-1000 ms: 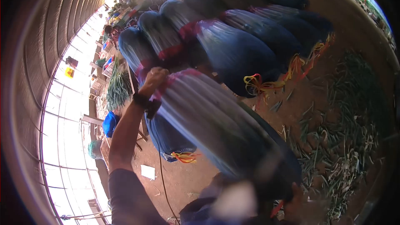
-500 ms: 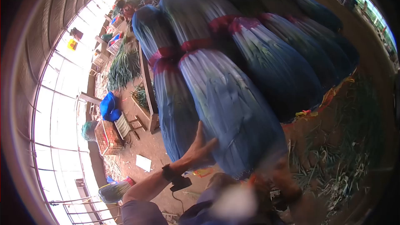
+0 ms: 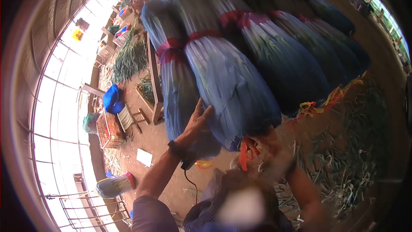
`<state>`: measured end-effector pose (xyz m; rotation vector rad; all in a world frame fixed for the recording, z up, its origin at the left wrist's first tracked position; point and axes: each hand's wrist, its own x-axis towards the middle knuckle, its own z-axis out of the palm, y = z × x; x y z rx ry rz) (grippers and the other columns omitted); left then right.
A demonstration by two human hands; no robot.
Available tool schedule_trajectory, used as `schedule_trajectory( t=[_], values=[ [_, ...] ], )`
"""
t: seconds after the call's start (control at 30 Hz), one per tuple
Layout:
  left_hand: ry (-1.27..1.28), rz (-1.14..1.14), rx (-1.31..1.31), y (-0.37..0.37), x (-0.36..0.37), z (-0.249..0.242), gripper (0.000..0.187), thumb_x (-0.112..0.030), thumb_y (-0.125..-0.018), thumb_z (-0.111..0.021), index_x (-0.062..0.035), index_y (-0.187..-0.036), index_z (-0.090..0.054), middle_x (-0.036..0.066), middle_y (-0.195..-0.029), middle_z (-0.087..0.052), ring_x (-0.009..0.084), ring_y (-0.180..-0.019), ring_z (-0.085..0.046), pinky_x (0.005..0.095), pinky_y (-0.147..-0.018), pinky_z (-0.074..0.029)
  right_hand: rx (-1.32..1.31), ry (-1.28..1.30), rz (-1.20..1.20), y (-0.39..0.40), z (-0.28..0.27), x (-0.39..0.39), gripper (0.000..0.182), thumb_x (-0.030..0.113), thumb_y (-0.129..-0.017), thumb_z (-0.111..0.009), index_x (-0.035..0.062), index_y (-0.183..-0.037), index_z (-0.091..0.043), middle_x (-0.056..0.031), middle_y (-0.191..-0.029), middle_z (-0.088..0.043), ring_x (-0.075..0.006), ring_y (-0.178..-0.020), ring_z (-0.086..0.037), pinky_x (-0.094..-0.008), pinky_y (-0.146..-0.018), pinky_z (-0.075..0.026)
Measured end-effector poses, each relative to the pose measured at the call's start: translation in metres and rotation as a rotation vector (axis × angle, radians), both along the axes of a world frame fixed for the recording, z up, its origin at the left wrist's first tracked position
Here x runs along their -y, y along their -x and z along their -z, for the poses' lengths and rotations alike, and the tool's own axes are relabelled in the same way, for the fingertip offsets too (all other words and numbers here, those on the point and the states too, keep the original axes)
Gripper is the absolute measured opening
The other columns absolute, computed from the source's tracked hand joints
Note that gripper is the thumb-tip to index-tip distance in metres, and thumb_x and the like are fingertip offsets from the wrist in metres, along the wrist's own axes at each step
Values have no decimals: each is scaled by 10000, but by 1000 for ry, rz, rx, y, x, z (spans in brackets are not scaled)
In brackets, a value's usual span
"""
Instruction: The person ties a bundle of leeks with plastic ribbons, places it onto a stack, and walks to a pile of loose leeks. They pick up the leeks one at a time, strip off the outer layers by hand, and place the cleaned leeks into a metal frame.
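A long blue mesh bag (image 3: 234,86) packed with leafy green-and-white stalks, cinched by a red band (image 3: 205,35), lies in a row of similar bags. My left hand (image 3: 198,119) rests against its lower left side, thumb and finger stretched apart, between it and the leftmost bag (image 3: 180,90). At the bag's near end is my right hand (image 3: 269,142), blurred and touching the underside; its fingers are mostly hidden. An orange tie (image 3: 247,152) dangles from that end, just left of my right hand.
Loose green leaves (image 3: 330,163) litter the floor at right. To the left are a wooden frame (image 3: 155,81), a small folding stool (image 3: 127,119), an orange crate (image 3: 109,131), a blue cloth (image 3: 112,99) and another filled bag (image 3: 116,185). A heap of green stalks (image 3: 128,62) lies farther back.
The bag's near end has moved upward, away from my body, and its orange tie has come into sight. Both hands have moved up with it, staying against the bag.
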<state>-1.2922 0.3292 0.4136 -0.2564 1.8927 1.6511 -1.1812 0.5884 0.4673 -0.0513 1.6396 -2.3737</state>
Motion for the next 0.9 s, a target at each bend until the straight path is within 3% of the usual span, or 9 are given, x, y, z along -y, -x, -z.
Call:
schedule_trajectory(
  t=[0.07, 0.13, 0.2, 0.3, 0.47, 0.6, 0.77, 0.8, 0.9],
  values=[
    [5, 26, -29, -41, 6, 3, 887, -374, -945, -612, -125, -1548, -12, 229, -1527, -258, 338, -1304, -448, 420, -953, -499, 17, 33, -3, -15, 13, -15, 198, 224, -894, -630, 51, -962, -695, -117, -873, -686, -188, -816, -665, -292, -726, -510],
    [-4, 49, -81, -91, 8, -6, 914, -337, -920, -656, -124, -1548, -27, 239, -1511, -281, 337, -1283, -473, 416, -958, -497, -398, -572, -116, -34, 47, -44, 319, 212, -937, -635, 24, -1195, -636, -128, -1135, -664, -192, -1069, -624, -337, -953, -479],
    [-9, 46, -113, -136, 13, -3, 943, -300, -894, -699, -122, -1548, -42, 248, -1495, -304, 336, -1261, -497, 412, -964, -495, -434, -526, -42, -57, 38, -61, 324, 201, -920, -666, 14, -1184, -648, -120, -1109, -681, -194, -1049, -634, -311, -921, -488],
    [85, 46, -59, -189, 11, 4, 1062, -232, -810, -793, -131, -1548, -36, 266, -1478, -318, 355, -1245, -511, 423, -958, -502, 112, -227, 142, -89, 52, -104, 364, 179, -901, -687, 22, -1223, -626, -133, -1209, -634, -204, -1082, -615, -306, -935, -480],
    [125, -65, -84, -210, -44, -1, 1176, -180, -753, -839, -149, -1546, 29, 258, -1522, -228, 366, -1267, -487, 438, -950, -509, -210, -962, 100, -76, 44, -124, 644, 126, -868, -709, 57, -1435, -410, -145, -1140, -640, -205, -1014, -628, -281, -820, -526],
    [390, -104, -635, -186, -81, 41, 1224, -140, -734, -837, -143, -1536, 88, 255, -1491, -292, 308, -1236, -520, 387, -883, -542, -290, -787, 70, -45, 38, -109, 601, 165, -846, -726, 19, -1361, -453, -162, -1170, -622, -214, -1048, -616, -303, -877, -506],
    [222, -432, -237, -141, -113, 22, 1264, -94, -718, -835, -120, -1518, 144, 237, -1341, -466, 287, -1196, -539, 375, -931, -512, 5, -366, 98, 5, 71, -72, 566, 213, -818, -748, -29, -1269, -507, -183, -1206, -600, -225, -1092, -601, -330, -949, -482],
    [73, -496, -105, -135, -116, 14, 1274, -78, -710, -836, -112, -1512, 153, 226, -1288, -510, 290, -1187, -543, 376, -952, -500, -12, -351, 72, 16, 90, -72, 566, 213, -818, -748, -29, -1269, -507, -183, -1206, -600, -225, -1092, -601, -330, -949, -482],
    [317, -517, -602, -130, -113, 71, 1248, -66, -708, -834, -109, -1517, 115, 251, -1341, -446, 312, -1224, -514, 364, -979, -483, -143, -688, -169, 36, 151, -92, 697, 207, -793, -784, 0, -1344, -411, -153, -1219, -595, -192, -1049, -618, -315, -868, -520]
  ],
)
